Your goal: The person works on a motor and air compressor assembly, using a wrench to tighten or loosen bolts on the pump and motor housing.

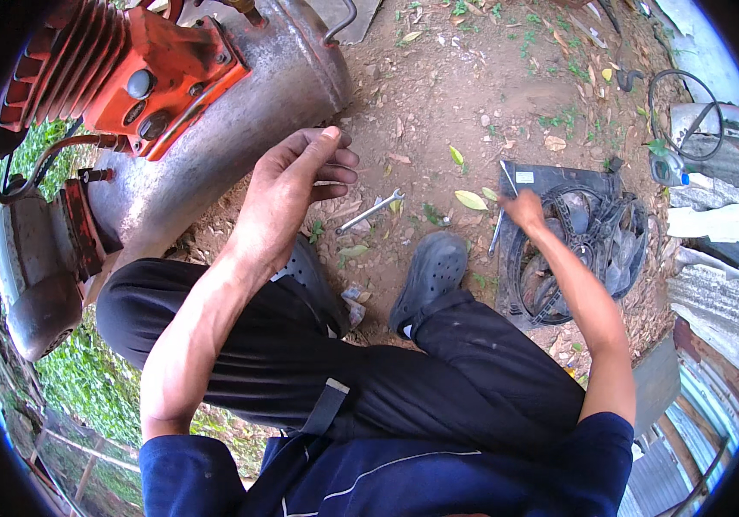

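My left hand (305,172) hangs in the air beside the grey metal tank (288,73), its thumb pressed against the curled forefinger. Whatever may be in that pinch is hidden. On the right, my right hand (523,209) is closed at a slim metal tool (508,177), over the edge of a black plastic fan housing (559,178). Another thin metal rod (496,234) shows just below those fingers. Between my hands a combination wrench (369,212) lies on the dirt, apart from both.
An orange finned compressor pump (158,77) sits on the tank, with a motor (42,267) beside it. My grey clogs (430,276) stand on the ground. At right are a clear bottle (667,168), a black cable loop (688,155) and corrugated sheets (714,297).
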### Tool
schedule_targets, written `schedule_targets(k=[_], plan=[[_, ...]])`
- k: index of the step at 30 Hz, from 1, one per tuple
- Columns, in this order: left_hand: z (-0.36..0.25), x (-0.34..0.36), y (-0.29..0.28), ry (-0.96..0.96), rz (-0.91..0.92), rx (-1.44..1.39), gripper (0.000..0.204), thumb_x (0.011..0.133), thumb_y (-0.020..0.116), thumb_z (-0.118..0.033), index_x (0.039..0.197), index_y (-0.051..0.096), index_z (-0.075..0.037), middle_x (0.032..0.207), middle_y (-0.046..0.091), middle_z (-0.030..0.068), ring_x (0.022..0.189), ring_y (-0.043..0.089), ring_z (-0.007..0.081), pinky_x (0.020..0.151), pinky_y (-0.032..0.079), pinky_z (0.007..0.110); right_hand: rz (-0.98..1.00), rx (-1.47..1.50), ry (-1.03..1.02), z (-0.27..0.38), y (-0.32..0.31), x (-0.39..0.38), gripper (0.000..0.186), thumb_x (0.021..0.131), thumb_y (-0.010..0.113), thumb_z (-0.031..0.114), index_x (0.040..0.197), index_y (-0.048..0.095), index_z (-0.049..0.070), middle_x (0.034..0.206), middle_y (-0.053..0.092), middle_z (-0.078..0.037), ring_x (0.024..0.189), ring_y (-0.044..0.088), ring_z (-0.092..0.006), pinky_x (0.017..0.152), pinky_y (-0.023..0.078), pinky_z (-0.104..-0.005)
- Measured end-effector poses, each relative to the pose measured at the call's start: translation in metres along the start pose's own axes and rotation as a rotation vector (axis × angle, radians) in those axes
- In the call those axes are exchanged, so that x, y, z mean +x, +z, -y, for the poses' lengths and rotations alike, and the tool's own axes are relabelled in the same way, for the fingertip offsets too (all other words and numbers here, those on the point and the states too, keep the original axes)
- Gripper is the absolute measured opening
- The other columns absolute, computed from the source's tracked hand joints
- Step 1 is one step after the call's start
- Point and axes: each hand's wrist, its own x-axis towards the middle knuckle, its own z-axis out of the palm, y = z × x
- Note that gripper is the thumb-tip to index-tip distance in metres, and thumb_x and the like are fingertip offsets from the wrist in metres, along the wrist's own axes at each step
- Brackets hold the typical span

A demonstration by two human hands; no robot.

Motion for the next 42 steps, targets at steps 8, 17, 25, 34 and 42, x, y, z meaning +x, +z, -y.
schedule_targets(k=[8, 17, 25, 34, 42], plan=[[-0.004, -0.009, -0.003, 0.023, 0.004, -0.001, 0.031, 0.098, 0.054, -0.033, 0.107, 0.059, -0.003, 0.092, 0.062, 0.0044, 0.085, 0.061, 0.0135, 0.078, 0.048, 0.028, -0.017, -0.005, -0.041, -0.016, 0.032, -0.034, 0.049, 0.075, 0.075, 0.041, 0.089, 0.066, -0.005, 0.087, 0.065, -0.030, 0.089, 0.065, -0.0441, 0.079, 0.051, -0.0495], [-0.010, -0.017, -0.019, 0.091, -0.078, 0.004, 0.034, 0.097, 0.056, -0.036, 0.107, 0.058, -0.003, 0.095, 0.062, 0.0050, 0.089, 0.060, 0.0140, 0.081, 0.048, 0.030, -0.278, 0.264, -0.553, 0.059, -0.003, -0.031, 0.034, 0.096, 0.056, 0.031, 0.102, 0.059, -0.002, 0.076, 0.065, -0.020, 0.072, 0.065, -0.0370, 0.062, 0.048, -0.0431], [-0.004, 0.001, -0.035, 0.207, -0.398, -0.166, 0.039, 0.096, 0.058, -0.029, 0.119, 0.052, 0.002, 0.105, 0.063, 0.0088, 0.094, 0.060, 0.0172, 0.085, 0.050, 0.031, -0.084, 0.324, -1.093, 0.258, -0.139, -0.069, 0.031, 0.088, 0.069, 0.033, 0.099, 0.069, 0.005, 0.062, 0.059, -0.006, 0.053, 0.049, -0.0119, 0.051, 0.039, -0.0331], [-0.011, 0.012, -0.060, 0.460, -0.250, -0.214, 0.029, 0.098, 0.050, -0.016, 0.120, 0.056, 0.001, 0.101, 0.065, 0.0100, 0.087, 0.065, 0.0159, 0.082, 0.053, 0.028, 0.272, 0.267, -1.312, 0.360, -0.182, -0.098, 0.031, 0.085, 0.072, 0.027, 0.099, 0.069, 0.000, 0.070, 0.062, -0.002, 0.066, 0.057, -0.0107, 0.060, 0.046, -0.0285], [-0.005, 0.020, -0.071, 0.582, -0.331, -0.018, 0.026, 0.098, 0.056, -0.028, 0.101, 0.059, -0.002, 0.090, 0.064, 0.0054, 0.081, 0.062, 0.0104, 0.076, 0.053, 0.025, 0.643, 0.469, -1.150, 0.369, -0.175, -0.082, 0.026, 0.086, 0.073, 0.028, 0.094, 0.069, 0.004, 0.064, 0.061, 0.001, 0.049, 0.050, -0.0042, 0.043, 0.038, -0.0210]])
